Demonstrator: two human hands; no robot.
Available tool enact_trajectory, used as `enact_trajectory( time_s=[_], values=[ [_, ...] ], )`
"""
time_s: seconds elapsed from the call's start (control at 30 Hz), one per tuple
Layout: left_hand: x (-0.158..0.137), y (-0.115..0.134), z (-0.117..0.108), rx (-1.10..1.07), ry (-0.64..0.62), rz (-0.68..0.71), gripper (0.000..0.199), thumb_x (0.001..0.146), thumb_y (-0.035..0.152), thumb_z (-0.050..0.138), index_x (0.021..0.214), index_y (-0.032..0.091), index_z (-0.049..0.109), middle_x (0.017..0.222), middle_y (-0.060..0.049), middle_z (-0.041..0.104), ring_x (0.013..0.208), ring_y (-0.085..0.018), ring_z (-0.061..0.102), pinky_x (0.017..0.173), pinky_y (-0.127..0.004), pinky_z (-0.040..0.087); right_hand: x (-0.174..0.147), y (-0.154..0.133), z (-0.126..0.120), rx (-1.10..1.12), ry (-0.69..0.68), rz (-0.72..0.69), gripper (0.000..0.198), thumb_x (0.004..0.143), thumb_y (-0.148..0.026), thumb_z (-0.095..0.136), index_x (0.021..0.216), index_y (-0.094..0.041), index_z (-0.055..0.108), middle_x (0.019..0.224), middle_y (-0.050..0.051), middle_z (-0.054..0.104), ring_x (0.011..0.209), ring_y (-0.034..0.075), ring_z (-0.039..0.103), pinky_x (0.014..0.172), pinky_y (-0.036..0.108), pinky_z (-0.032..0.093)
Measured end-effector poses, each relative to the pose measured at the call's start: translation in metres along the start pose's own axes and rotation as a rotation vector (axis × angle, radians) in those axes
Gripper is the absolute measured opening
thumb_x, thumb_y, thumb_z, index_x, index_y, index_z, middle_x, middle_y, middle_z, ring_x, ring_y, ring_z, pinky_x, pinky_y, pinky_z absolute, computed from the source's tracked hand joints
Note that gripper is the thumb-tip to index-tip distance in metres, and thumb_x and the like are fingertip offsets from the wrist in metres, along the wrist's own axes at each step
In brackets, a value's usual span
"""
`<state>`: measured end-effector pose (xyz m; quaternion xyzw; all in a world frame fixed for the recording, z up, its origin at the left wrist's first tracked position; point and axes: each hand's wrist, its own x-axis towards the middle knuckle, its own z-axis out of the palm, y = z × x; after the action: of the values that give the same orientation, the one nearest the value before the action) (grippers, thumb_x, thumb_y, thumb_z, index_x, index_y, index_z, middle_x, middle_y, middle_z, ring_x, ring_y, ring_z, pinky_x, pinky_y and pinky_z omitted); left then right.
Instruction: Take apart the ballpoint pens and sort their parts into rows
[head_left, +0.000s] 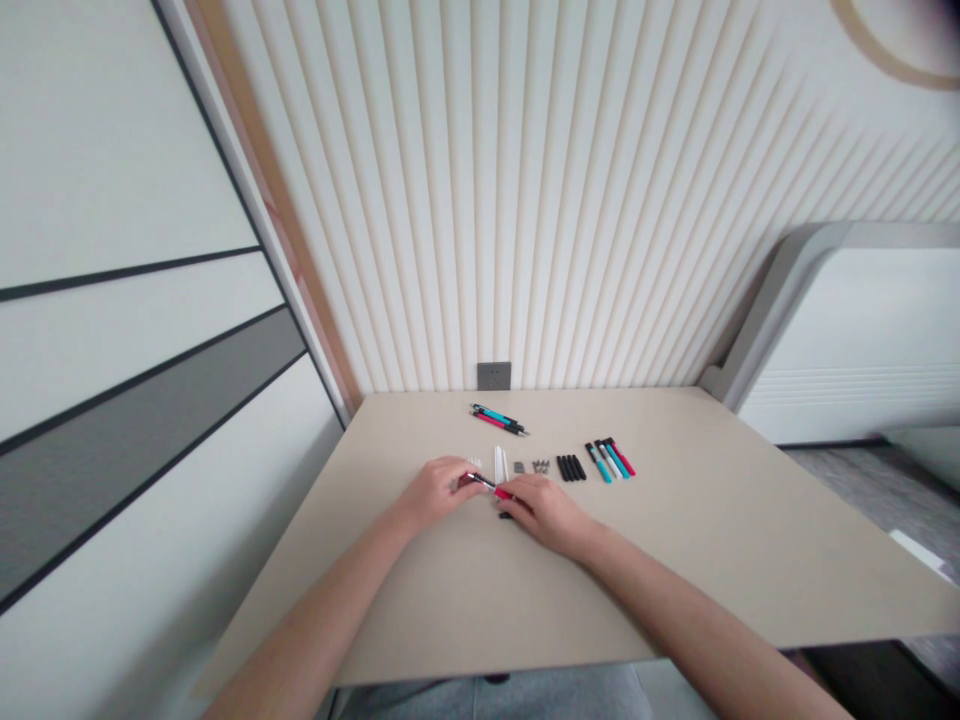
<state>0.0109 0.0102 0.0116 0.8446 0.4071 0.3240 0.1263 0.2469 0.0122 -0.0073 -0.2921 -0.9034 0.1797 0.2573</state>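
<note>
My left hand [441, 490] pinches the black, shiny end of a pen part [481, 481] between thumb and fingers. From the other side, my right hand [546, 508] grips its red barrel [502, 493]. Both hands hold the piece just above the table. A small black piece [505, 516] lies under my right fingers, partly hidden. Right behind the hands are thin white refill tubes [500, 462], small white pieces [474, 462] partly covered by my left hand, little grey springs [519, 467] and grey metal tips [541, 466].
Black grips [571, 468] lie in a row right of the metal tips. Beyond them are several coloured pen barrels [610, 460]. Pens in blue and red [496, 418] rest near the back of the beige table [420, 610]. A ribbed wall with a grey socket [493, 376] stands behind.
</note>
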Motion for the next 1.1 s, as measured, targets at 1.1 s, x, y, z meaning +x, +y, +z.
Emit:
enact_trajectory(
  time_s=[1.1],
  values=[
    [0.002,-0.013,-0.007,0.106,0.267,-0.219,0.02,0.091,0.036,0.055,0.093,0.019,0.064,0.081,-0.001,0.068,0.068,-0.012,0.06,0.068,-0.022,0.045,0.004,0.003,-0.01,-0.098,-0.045,-0.026,0.015,0.09,-0.026,0.058,0.091,-0.024,0.073,0.084,0.003,0.066,0.084,0.016,0.055,0.078,0.028,0.04]
  ],
)
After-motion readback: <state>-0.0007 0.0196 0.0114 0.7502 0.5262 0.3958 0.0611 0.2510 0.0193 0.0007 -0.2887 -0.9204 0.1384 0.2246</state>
